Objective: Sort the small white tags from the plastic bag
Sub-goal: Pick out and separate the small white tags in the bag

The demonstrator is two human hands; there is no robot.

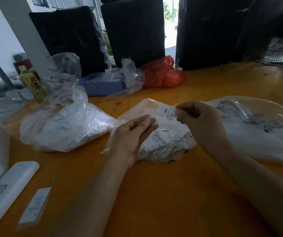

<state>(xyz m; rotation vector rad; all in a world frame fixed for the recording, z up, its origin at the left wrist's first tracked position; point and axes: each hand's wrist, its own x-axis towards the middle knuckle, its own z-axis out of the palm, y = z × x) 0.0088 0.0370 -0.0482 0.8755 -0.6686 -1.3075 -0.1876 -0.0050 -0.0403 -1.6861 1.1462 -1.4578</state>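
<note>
Nearest on the orange counter (163, 194) lie a white remote-like device (7, 190) and a small flat card (34, 206) at the left. Beyond them, the left hand (132, 139) rests palm up with fingers relaxed and apart, over the edge of a clear plastic bag (163, 142) holding small white tags (163, 130). The right hand (200, 122) pinches one tag marked XXL (169, 111) above that bag. Two more clear bags lie alongside, one left (65, 127) and one right (260, 127). Farther back stand a bottle (32, 82), a blue tray (103, 84) and a red bag (163, 74).
</note>
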